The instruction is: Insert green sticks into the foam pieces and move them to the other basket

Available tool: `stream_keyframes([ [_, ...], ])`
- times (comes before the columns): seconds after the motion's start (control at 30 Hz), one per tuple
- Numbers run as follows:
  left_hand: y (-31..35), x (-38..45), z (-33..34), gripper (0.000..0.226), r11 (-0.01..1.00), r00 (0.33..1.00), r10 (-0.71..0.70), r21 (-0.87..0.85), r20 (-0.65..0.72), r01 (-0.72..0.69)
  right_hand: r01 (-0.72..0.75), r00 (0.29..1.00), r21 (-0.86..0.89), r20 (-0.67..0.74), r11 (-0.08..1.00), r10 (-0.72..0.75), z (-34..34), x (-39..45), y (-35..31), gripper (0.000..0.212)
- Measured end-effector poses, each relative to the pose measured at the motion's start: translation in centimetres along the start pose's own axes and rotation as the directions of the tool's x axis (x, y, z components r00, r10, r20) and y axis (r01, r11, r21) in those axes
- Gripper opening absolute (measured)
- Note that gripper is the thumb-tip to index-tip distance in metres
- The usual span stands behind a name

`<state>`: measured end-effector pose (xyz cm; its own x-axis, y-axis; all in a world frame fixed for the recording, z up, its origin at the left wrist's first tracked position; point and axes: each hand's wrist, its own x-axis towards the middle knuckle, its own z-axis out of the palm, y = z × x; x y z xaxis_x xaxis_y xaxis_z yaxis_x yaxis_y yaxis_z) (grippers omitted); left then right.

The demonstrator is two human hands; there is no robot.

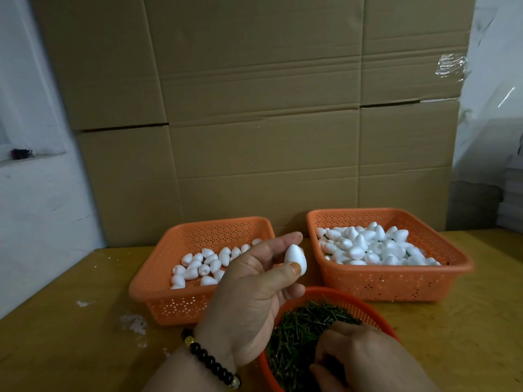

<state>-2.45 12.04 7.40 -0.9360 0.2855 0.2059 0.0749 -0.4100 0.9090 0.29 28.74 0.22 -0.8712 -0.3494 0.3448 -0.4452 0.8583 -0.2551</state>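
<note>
My left hand (pixel 249 292) is raised over the table and pinches a white egg-shaped foam piece (pixel 295 258) between thumb and fingers. My right hand (pixel 365 360) reaches into the round orange bowl (pixel 376 312) of short green sticks (pixel 302 323), fingers curled down among them; whether it holds a stick is hidden. The left orange basket (pixel 158 290) holds plain foam pieces (pixel 203 267). The right orange basket (pixel 396 281) is heaped with foam pieces (pixel 368 247), some showing green sticks.
Stacked cardboard boxes (pixel 254 123) form a wall right behind the baskets. All three containers stand on a yellow wooden table (pixel 70 335) with white foam crumbs (pixel 133 323) at the left. A white wall (pixel 34 193) is on the left.
</note>
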Motion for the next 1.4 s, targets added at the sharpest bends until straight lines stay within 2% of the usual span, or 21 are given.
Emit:
stream_keyframes([
  [0.2, -0.2, -0.3, 0.2, 0.037, 0.997, 1.0, 0.011, 0.08, -0.013, -0.01, 0.01, 1.0, 0.002, -0.005, 1.0, -0.01, 0.0, -0.1, 0.0, 0.041],
  [0.33, -0.2, -0.2, 0.3, 0.047, 0.992, 0.998, 0.043, 0.123, -0.048, -0.037, 0.011, 1.0, -0.001, -0.004, 1.0, -0.011, 0.1, -0.1, 0.1, 0.041],
  [0.5, -0.6, -0.2, 0.4, 0.044, 0.985, 0.993, 0.088, 0.153, -0.083, -0.075, 0.01, 1.0, -0.009, -0.013, 1.0, -0.01, 0.3, 0.0, 0.2, 0.042],
  [0.67, -1.0, -0.1, 0.3, 0.041, 0.947, 0.98, 0.164, 0.297, -0.109, -0.125, 0.014, 1.0, 0.011, -0.015, 1.0, -0.014, 0.4, 0.0, 0.3, 0.039],
  [0.83, -1.3, -0.1, 0.2, 0.039, 0.831, 0.938, 0.31, 0.522, -0.152, -0.19, 0.009, 1.0, 0.02, -0.016, 1.0, -0.008, 0.5, 0.1, 0.3, 0.041],
  [0.93, -1.5, -0.2, 0.0, 0.043, 0.723, 0.912, 0.391, 0.653, -0.121, -0.223, 0.007, 1.0, 0.021, -0.015, 1.0, -0.007, 0.4, 0.0, 0.3, 0.041],
  [1.07, -1.8, -0.2, -0.1, 0.046, 0.615, 0.89, 0.453, 0.741, -0.055, -0.267, 0.012, 1.0, 0.008, -0.01, 1.0, -0.012, 0.3, 0.0, 0.3, 0.041],
  [1.17, -1.9, -0.2, -0.1, 0.043, 0.594, 0.876, 0.482, 0.737, -0.006, -0.322, 0.008, 1.0, 0.002, -0.002, 1.0, -0.008, 0.2, 0.1, 0.2, 0.042],
  [1.4, -1.9, -0.1, 0.2, 0.031, 0.641, 0.887, 0.46, 0.675, 0.043, -0.366, 0.006, 1.0, 0.007, 0.008, 1.0, -0.006, 0.0, 0.1, 0.1, 0.039],
])
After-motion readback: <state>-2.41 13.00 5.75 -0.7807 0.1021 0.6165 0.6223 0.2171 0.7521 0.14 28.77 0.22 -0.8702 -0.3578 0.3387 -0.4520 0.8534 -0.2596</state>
